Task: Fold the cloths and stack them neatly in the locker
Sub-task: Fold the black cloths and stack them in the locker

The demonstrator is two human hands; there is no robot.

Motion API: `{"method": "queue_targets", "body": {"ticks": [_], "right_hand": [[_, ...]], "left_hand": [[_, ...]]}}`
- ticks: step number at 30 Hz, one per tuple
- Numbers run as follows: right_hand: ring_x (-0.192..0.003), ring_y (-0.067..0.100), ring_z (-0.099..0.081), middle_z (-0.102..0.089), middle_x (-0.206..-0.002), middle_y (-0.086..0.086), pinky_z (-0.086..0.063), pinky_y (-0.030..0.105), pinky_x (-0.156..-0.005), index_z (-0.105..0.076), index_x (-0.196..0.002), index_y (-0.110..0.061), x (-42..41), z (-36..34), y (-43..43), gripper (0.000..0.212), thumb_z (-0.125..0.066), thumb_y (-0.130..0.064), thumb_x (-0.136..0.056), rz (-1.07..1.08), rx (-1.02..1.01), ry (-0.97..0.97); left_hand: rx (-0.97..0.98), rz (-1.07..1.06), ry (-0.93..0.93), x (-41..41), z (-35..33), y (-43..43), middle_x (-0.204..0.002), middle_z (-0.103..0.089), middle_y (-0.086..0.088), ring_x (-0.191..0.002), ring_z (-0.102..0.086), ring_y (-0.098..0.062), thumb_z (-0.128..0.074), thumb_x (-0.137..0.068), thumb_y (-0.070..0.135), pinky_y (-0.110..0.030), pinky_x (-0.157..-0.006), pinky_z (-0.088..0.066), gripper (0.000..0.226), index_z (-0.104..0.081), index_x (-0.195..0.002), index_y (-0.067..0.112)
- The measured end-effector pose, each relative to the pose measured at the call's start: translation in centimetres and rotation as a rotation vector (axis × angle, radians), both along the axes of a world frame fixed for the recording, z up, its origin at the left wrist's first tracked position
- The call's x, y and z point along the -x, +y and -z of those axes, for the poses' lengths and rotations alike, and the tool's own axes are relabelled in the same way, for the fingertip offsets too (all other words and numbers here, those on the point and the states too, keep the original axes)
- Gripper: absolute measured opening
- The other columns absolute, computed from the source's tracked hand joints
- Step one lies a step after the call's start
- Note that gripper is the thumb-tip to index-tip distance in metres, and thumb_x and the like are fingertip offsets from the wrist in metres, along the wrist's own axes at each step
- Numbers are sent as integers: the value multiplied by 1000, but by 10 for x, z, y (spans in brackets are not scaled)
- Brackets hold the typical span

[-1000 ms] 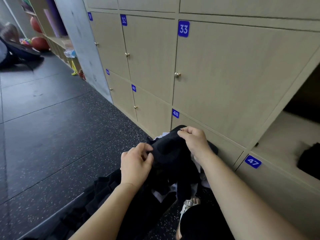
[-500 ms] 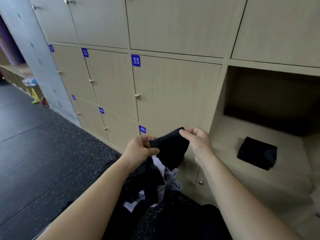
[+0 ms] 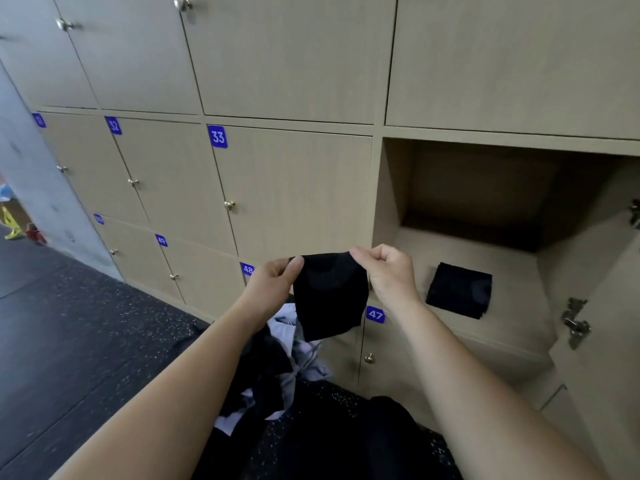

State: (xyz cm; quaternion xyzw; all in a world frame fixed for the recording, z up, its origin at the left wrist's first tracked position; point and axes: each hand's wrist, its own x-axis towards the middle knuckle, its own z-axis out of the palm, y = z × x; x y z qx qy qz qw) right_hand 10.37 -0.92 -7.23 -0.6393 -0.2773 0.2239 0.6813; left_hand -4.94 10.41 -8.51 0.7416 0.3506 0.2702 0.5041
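A small black cloth (image 3: pixel 329 296) hangs in front of me, pinched at its top corners by my left hand (image 3: pixel 273 285) and my right hand (image 3: pixel 388 275). It hangs just left of the open locker (image 3: pixel 391 202), whose shelf holds one folded black cloth (image 3: pixel 459 289). A heap of black, white and grey cloths (image 3: pixel 277 368) lies on the floor below my left forearm.
Closed wooden locker doors numbered 32, 33 (image 3: pixel 218 136), 47 (image 3: pixel 375 314), 48 and 49 surround the open one. The open locker's door (image 3: pixel 588 341) with metal hinges stands at the right. Dark speckled floor (image 3: pixel 69 334) spreads to the left. My dark-clothed lap fills the bottom.
The view has swung right and up from the floor pile to the open locker. Both hands lifted the black cloth off the pile and spread it apart by its top corners.
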Motion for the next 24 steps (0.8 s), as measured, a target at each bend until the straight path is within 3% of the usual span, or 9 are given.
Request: {"method": "queue_targets", "body": {"ticks": [4,6,9,12,15,17,18,22,24], "right_hand": [[-57,9,-41,-45,-63,1,-35,10,-48,-47,-72,-7,-8,2,-11,34,-70,-27,-86,55,36,-80],[-58,9,-40,-43,-65,1,-36,12,-51,-46,-76,-7,-13,3,-16,33,-72,-26,-84,55,54,-116],[-72,8,-54,-57,-82,0,-39,15,-61,-49,-98,-10,-19,-1,-23,39,-76,-31,-80,-33,80,-88],[-96,10,-63,-67,-103,1,-47,20,-73,-53,-119,-21,-23,-4,-23,53,-80,-34,-75,-225,180,-179],[-89,17,-68,-72,-95,5,-55,38,-85,-70,-101,-17,-25,3,-15,26,-79,-26,-78,-319,269,-298],[-78,19,-68,-73,-84,10,-54,39,-76,-72,-84,-15,-26,8,-13,7,-74,-22,-83,-289,242,-306],[-74,20,-66,-72,-82,13,-53,37,-71,-71,-80,-13,-26,10,-12,9,-71,-20,-86,-254,212,-287],[-68,19,-61,-68,-79,17,-47,26,-59,-65,-89,5,-32,13,-18,25,-63,-20,-92,-115,65,-88],[-64,14,-60,-66,-76,11,-46,21,-53,-63,-91,7,-35,17,-22,27,-60,-19,-95,-93,44,-9]], "left_hand": [[-26,-66,-25,-12,2,-7,-80,-64,-11,-76,-59,-20,-44,-99,49,-37,-77,-53,56,-66,-94,-2],[-17,-40,-27,-17,3,-8,-85,-70,-19,-80,-65,-29,-43,-97,54,-42,-81,-55,57,-69,-92,4],[-1,57,-43,-24,2,-10,-92,-75,-10,-91,-71,-28,-43,-99,51,-45,-88,-55,47,-74,-93,16],[-19,136,-14,-31,2,-12,-80,-73,-2,-75,-66,-15,-44,-100,47,-35,-77,-51,45,-74,-86,16],[0,187,-26,-37,-1,-20,-77,-71,-5,-70,-62,-13,-45,-101,45,-29,-69,-49,45,-73,-86,14],[40,207,-41,-38,-2,-24,-73,-68,-1,-66,-61,-10,-46,-100,43,-21,-61,-48,42,-71,-87,11],[70,233,-43,-36,-2,-26,-72,-68,2,-65,-63,-9,-50,-98,44,-19,-59,-49,40,-68,-90,9],[173,329,13,-24,16,-25,-98,-75,-7,-90,-73,-21,-67,-82,48,-35,-83,-58,46,-65,-111,12],[192,270,13,-23,24,-24,-95,-72,-14,-82,-71,-22,-69,-80,50,-40,-86,-58,50,-66,-109,9]]}}
